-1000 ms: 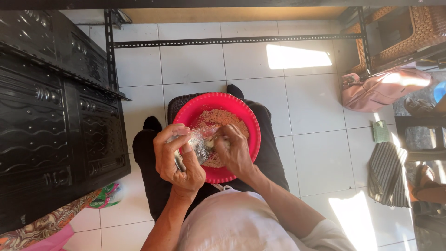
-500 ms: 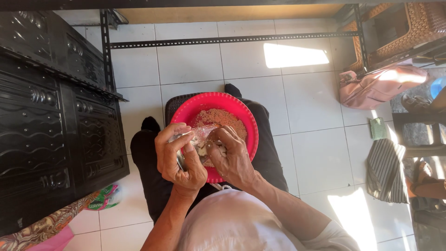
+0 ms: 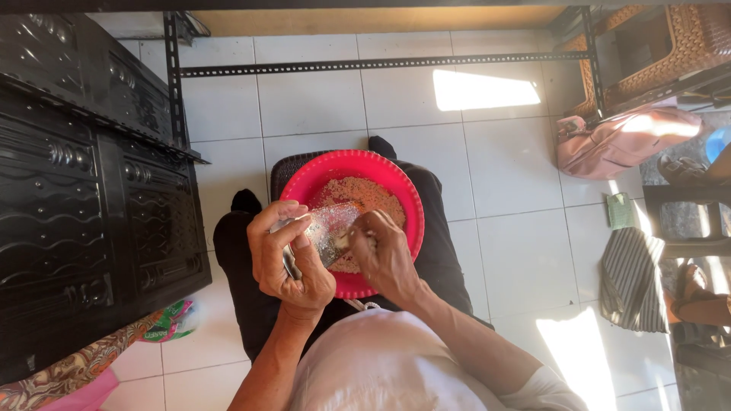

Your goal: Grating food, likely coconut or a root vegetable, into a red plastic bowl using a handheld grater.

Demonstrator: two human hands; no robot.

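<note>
Red bowl [image 3: 396, 179]; left hand [image 3: 293, 262] gripping clear bag [image 3: 329, 228]; right hand [image 3: 384, 255] alongside

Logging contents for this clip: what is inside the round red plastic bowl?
The round red plastic bowl holds a tan crumbly mixture. Its near part is covered by the left hand, the right hand and a clear plastic bag.

Left of the left hand [image 3: 293, 262], a black cabinet [image 3: 91, 190] blocks passage. Ahead of both hands, the red bowl [image 3: 400, 194] fills the lap; beyond it, open tile floor [image 3: 320, 99]. Right of the right hand [image 3: 388, 255], open floor up to the pink bag [image 3: 624, 141].
</note>
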